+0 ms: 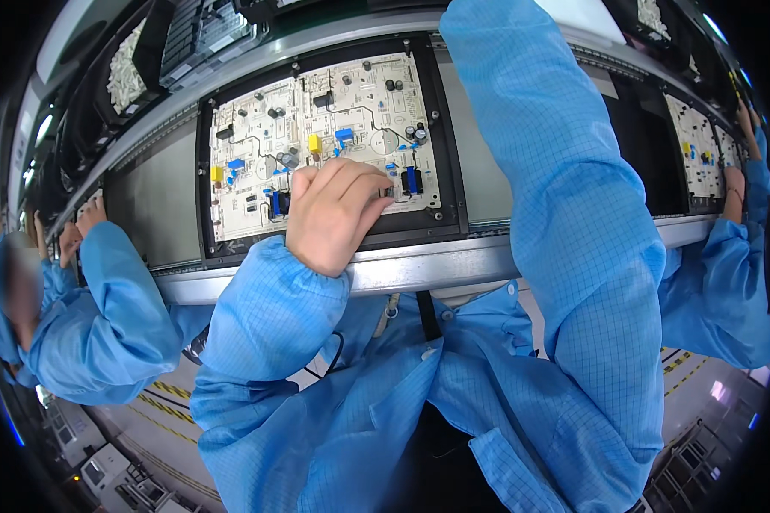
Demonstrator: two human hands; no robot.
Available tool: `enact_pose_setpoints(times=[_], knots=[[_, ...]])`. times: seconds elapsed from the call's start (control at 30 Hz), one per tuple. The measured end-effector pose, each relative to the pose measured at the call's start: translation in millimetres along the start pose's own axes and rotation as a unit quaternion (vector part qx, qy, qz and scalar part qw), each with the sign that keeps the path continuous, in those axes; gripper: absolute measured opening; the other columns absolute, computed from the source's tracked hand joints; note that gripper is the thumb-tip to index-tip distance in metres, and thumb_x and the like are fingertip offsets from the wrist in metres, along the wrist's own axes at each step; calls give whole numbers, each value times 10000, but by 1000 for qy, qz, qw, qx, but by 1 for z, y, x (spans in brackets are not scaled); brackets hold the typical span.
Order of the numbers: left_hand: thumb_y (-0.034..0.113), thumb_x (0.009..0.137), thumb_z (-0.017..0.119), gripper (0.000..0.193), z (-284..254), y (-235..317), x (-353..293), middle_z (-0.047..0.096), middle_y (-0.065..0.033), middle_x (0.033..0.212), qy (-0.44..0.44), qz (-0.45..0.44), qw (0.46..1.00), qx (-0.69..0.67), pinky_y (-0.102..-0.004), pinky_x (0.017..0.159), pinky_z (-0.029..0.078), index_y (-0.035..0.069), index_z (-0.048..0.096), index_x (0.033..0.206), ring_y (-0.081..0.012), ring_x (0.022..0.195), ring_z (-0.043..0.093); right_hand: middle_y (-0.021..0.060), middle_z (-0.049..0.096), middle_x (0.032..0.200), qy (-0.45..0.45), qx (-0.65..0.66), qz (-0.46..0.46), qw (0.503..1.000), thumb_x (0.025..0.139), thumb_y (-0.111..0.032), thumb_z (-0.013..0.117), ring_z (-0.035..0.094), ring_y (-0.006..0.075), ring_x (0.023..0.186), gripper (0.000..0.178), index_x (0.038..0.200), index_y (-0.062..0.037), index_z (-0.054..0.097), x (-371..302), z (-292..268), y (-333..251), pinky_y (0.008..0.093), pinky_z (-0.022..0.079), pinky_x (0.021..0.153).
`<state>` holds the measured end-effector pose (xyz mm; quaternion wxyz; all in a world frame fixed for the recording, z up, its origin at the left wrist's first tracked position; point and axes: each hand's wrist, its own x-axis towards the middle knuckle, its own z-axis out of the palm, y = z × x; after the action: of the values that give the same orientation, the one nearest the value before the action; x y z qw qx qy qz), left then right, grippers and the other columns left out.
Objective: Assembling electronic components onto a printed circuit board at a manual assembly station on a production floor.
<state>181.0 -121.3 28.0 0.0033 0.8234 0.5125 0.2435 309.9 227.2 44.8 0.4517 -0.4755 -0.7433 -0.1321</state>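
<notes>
Have fingers (364, 181) of left hand (329, 214) curled toward thumb (373, 211); can't tell if pinching anything. Just beside blue-and-black block (412, 179), over near part of right-hand circuit board (402, 107), set in black tray (446, 145) next to left-hand circuit board (252, 141). Could knock block through sideways slip, or bend something under palm by pressing blind. Can't see right hand, only sleeve (565, 162).

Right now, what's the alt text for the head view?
The left hand curls over white circuit boards in a black tray, its grip unclear. The blue-sleeved right arm extends past the top edge, hand unseen.
</notes>
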Motion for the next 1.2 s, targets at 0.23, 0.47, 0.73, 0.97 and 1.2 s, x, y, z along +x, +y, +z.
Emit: enact_pose_setpoints(times=[0.23, 0.47, 0.73, 0.97, 1.2], knots=[[167, 719, 713, 189, -4, 2, -2, 619, 39, 922, -4, 3, 999, 35, -310, 775, 351, 137, 623, 882, -145, 919, 560, 242, 519, 1013, -7, 18, 27, 999, 793, -160, 618, 536, 414, 966, 224, 943, -3, 565, 0, -3, -5, 480, 467, 821], [137, 707, 582, 136, -1, 19, -8, 543, -21, 823, 6, 43, 978, 202, -303, 759, 379, 74, 614, 823, -171, 843, 520, 177, 555, 954, 8, 94, 10, 996, 790, -123, 642, 557, 384, 904, 119, 894, -90, 593, -4, -14, -10, 458, 475, 779], [159, 688, 618, 134, -3, 17, -24, 541, -14, 775, 56, -2, 982, 183, -310, 765, 377, 89, 624, 802, -178, 847, 518, 209, 575, 867, 90, 130, 2, 988, 804, -73, 611, 557, 393, 894, 106, 867, -15, 548, -4, 4, -8, 459, 461, 775], [324, 714, 739, 296, -63, 3, 4, 628, -23, 862, -5, -28, 986, 163, -357, 809, 359, 118, 659, 911, -205, 904, 550, 216, 616, 838, 82, 154, -40, 984, 807, -44, 560, 582, 388, 858, 84, 849, 9, 610, -9, 16, 16, 445, 459, 784], [234, 821, 672, 241, -107, -87, 95, 662, -91, 880, 36, -69, 987, 143, -371, 772, 491, 91, 652, 1015, -258, 867, 633, 222, 623, 800, 34, 232, -8, 972, 801, -51, 570, 606, 387, 794, 107, 851, 33, 613, -16, -71, -17, 429, 485, 714]])
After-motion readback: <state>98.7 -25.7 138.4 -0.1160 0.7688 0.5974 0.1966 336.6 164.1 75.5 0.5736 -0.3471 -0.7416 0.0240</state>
